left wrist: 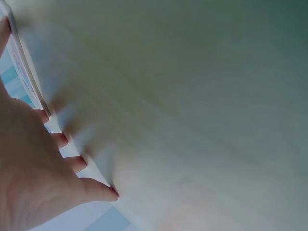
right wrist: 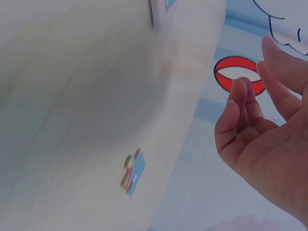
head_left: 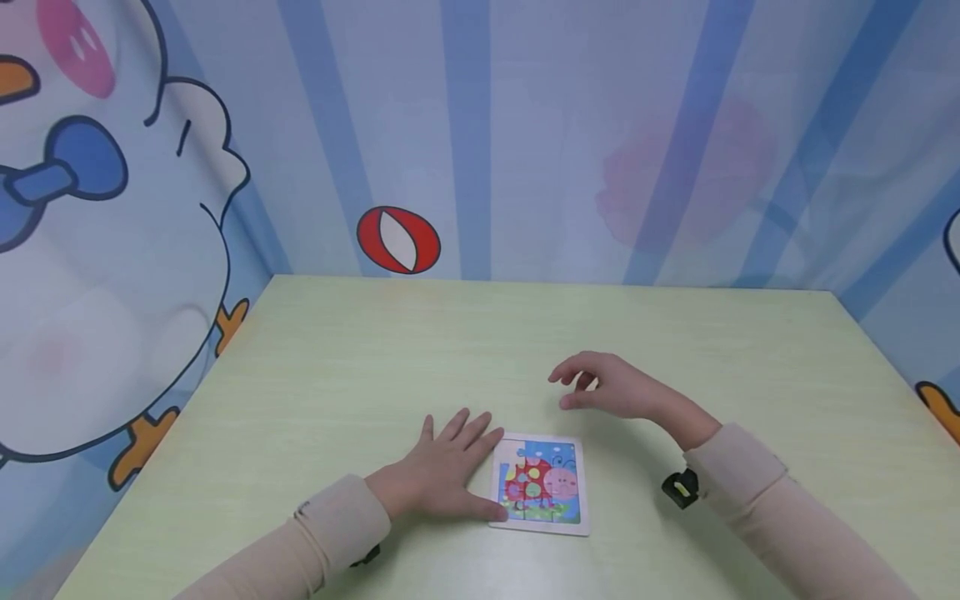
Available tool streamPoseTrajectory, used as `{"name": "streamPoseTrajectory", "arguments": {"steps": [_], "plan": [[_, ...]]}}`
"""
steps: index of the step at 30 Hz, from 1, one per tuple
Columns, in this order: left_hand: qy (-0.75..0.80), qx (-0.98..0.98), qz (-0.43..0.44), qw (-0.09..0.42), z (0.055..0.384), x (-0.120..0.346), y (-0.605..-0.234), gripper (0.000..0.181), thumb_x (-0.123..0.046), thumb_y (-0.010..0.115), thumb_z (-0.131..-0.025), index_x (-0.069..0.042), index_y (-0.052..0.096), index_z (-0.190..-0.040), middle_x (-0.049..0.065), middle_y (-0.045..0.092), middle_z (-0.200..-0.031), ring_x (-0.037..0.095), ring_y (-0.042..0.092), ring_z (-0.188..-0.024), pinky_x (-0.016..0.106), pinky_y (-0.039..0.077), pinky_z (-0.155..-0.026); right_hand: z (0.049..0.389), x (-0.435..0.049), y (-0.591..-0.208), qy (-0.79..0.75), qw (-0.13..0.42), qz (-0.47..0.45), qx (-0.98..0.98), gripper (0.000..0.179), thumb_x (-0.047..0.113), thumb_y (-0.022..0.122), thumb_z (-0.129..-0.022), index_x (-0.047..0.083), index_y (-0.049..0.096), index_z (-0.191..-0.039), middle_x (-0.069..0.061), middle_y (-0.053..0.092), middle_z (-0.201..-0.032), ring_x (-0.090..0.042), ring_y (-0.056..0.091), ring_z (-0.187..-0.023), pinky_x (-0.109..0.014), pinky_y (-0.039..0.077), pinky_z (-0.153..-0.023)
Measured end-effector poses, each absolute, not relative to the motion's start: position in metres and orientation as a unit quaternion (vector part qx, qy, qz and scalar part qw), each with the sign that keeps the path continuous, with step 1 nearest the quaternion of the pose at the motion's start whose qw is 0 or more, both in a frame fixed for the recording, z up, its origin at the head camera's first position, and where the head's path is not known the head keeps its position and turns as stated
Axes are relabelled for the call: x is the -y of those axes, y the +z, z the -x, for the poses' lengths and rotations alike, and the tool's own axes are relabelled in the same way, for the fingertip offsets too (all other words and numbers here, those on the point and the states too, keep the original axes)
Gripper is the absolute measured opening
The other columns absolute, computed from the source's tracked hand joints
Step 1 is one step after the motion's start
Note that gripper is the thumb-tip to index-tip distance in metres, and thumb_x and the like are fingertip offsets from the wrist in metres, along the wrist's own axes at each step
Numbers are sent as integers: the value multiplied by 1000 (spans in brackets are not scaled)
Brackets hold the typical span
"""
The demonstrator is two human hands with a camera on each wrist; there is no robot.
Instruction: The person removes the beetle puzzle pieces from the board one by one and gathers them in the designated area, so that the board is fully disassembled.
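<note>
Two hands: left hand [head_left: 442,471] lies flat, touching the puzzle [head_left: 542,483]; right hand [head_left: 611,387] hovers, loosely curled, holding nothing.

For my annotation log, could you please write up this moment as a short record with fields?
Surface: pale green table, cartoon-printed backdrop behind it
Main item: square jigsaw puzzle board with a red ladybird picture, lying flat near the front edge
Left hand: fingers spread, flat on the table, thumb at the board's left edge
Right hand: raised beyond the board, fingers loosely curled, holding nothing
Loose piece: one small puzzle piece on the table, seen only in the right wrist view
Wrists: beige sleeves, a camera strapped on each
</note>
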State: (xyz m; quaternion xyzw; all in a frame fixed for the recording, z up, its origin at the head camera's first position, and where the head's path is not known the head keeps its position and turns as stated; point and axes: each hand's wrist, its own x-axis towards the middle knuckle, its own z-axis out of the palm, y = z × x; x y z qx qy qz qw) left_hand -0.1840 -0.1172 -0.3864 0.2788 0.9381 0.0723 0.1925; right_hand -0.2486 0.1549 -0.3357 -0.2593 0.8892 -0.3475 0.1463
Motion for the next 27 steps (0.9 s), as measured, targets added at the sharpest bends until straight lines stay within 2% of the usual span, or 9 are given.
{"name": "streamPoseTrajectory", "arguments": {"steps": [5, 10, 19, 27], "plan": [[74, -938, -277, 196, 184, 117, -386, 101, -79, 50, -77, -23, 19, -155, 2, 9, -163, 32, 1, -149, 69, 3, -110, 243, -144, -339, -348, 157, 282, -880, 35, 17, 72, -87, 4, 63, -119, -14, 63, -112, -21, 59, -95, -36, 50, -83], [74, -938, -276, 196, 184, 117, -386, 101, -79, 50, -77, -23, 19, -156, 2, 9, -163, 32, 1, -149, 69, 3, -110, 239, -135, -344, -344, 174, 299, -873, 35, 17, 74, -85, 6, 64, -117, -11, 64, -113, -20, 59, -94, -32, 50, -79], [76, -937, -278, 197, 184, 118, -385, 100, -78, 50, -79, -23, 19, -156, 2, 8, -163, 33, 0, -149, 70, 2, -109, 237, -123, -356, -305, 228, 290, -878, 32, 18, 78, -81, 16, 68, -111, 0, 60, -104, -15, 56, -92, -29, 48, -77], [73, -937, -282, 194, 183, 119, -384, 100, -78, 50, -79, -22, 19, -156, 2, 8, -163, 33, 0, -149, 70, 3, -109, 236, -116, -364, -285, 238, 312, -875, 32, 21, 81, -79, 19, 68, -108, 3, 59, -100, -14, 53, -89, -29, 46, -78]]}}
